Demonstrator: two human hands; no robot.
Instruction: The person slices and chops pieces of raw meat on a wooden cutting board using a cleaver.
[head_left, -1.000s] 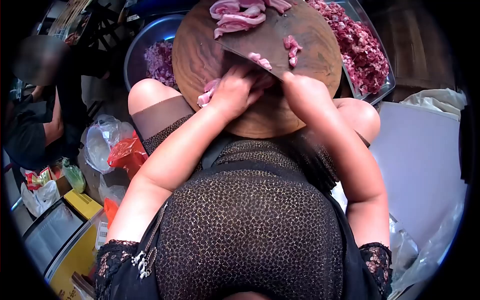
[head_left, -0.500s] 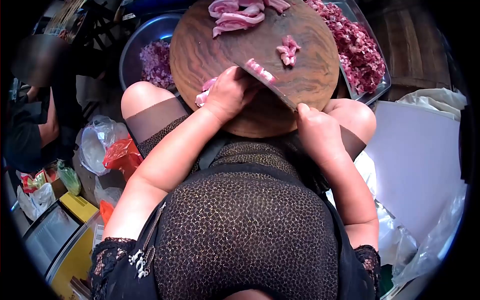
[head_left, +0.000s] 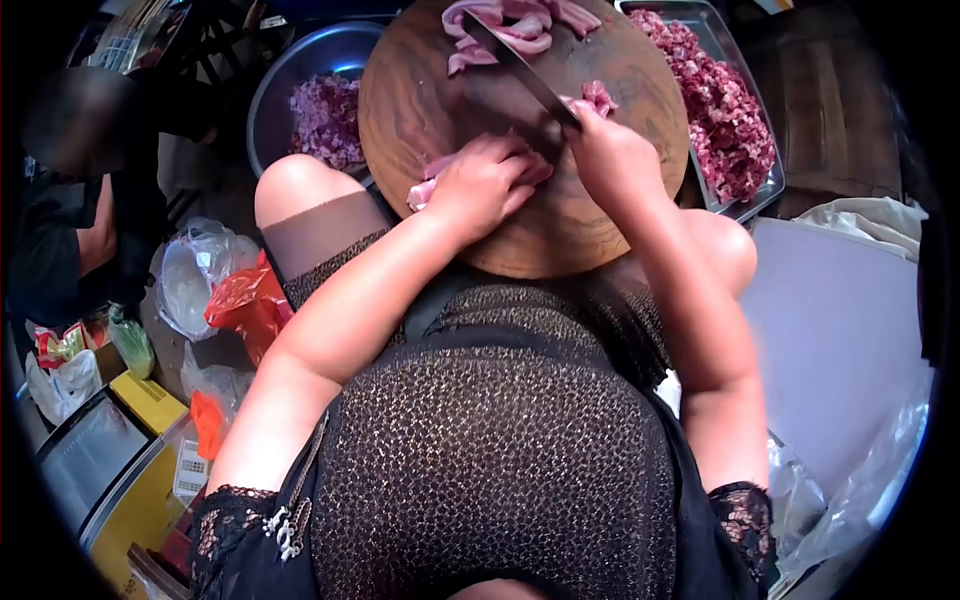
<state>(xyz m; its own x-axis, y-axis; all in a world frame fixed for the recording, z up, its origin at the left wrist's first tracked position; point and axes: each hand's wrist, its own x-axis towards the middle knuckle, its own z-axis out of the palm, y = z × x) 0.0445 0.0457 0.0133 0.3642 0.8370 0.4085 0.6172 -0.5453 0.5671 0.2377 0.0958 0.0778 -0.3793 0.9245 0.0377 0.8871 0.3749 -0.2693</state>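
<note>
My right hand (head_left: 612, 155) is closed around the handle of a knife (head_left: 522, 72), whose dark blade points up and left over the round wooden chopping board (head_left: 410, 85). The blade tip overlaps several pale pink meat strips (head_left: 530, 38) at the board's far side. My left hand (head_left: 485, 180) lies closed over a strip of meat (head_left: 425, 192) near the board's front left, with ends of it showing on both sides of the fingers. A small clump of meat (head_left: 600, 98) sits just beyond my right hand, partly hidden by it.
Left of the board stands a metal bowl (head_left: 262, 120) with chopped meat (head_left: 325, 118). A metal tray (head_left: 770, 195) heaped with chopped meat (head_left: 725, 120) is at the right. Plastic bags (head_left: 245, 300) lie at the left, and another person (head_left: 70, 230) sits there.
My right hand has lifted the knife from beside my left hand and swung it up toward the far strips. My left hand has shifted right and down along the meat.
</note>
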